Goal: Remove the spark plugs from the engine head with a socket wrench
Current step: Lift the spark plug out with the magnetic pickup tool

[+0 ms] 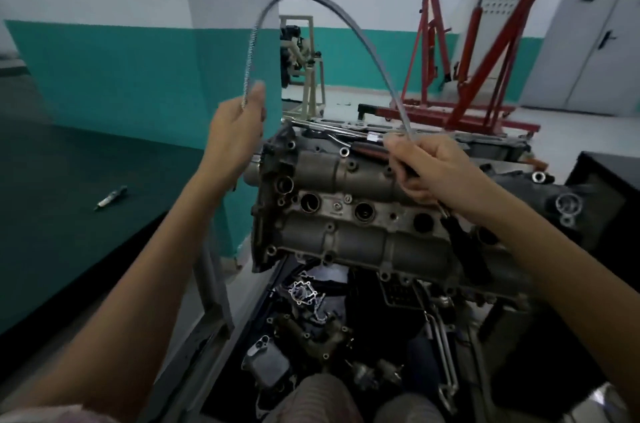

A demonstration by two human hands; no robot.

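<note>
— How many hands? 
— Two: a left hand (239, 124) and a right hand (433, 169).
— Engine heads?
— One engine head (346, 214), with four plug wells showing in a row.
— Flexible shafts?
— One flexible shaft (311, 3).
— Red hoists?
— One red hoist (478, 52).

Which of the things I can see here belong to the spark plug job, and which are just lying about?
For the job:
- engine head
- flexible tool, bent between left hand and right hand
- plug wells
- wrench behind the head

Lying about:
- red crane
- loose parts below
- small item on mat
</note>
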